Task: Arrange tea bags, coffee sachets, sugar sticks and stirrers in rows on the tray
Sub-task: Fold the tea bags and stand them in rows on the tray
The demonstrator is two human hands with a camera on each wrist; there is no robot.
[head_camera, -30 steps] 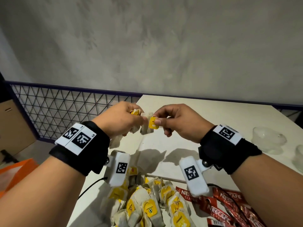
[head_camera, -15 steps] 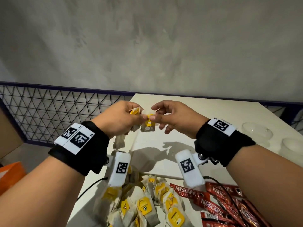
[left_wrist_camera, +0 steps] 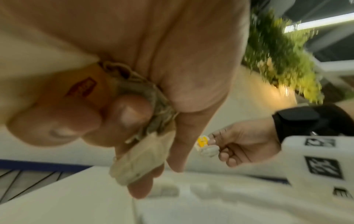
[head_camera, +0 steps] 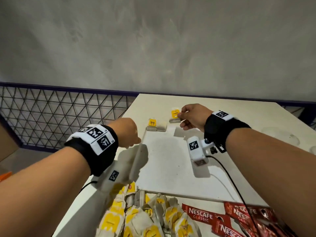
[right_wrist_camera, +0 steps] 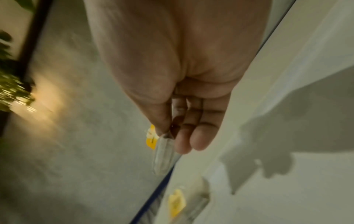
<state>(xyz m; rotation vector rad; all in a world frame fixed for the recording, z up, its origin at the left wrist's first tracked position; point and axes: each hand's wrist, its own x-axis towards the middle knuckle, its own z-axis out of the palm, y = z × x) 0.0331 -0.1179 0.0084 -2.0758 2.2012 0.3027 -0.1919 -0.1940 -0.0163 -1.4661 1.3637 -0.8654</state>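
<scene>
A white tray (head_camera: 171, 168) lies on the table. A tea bag with a yellow tag (head_camera: 152, 124) rests at its far left corner. Just right of it, my right hand (head_camera: 181, 115) pinches another yellow-tagged tea bag (head_camera: 175, 115) low over the tray's far edge; the right wrist view shows thumb and fingers on that bag (right_wrist_camera: 162, 153), its tag hanging beside it. My left hand (head_camera: 135, 140) hovers at the tray's left rim. In the left wrist view its curled fingers grip a bunch of tea bags (left_wrist_camera: 141, 160).
A heap of loose tea bags (head_camera: 147, 218) lies in front of the tray, with red Nescafe sachets (head_camera: 227, 223) to its right. Clear plastic cups (head_camera: 280, 136) stand at the right. A wire mesh fence (head_camera: 59, 113) runs along the table's left side.
My hands were together in the air pulling a tea bag apart from the bunch. Now they have parted: the right carried one bag to the tray's far edge, the left dropped to the left rim.
</scene>
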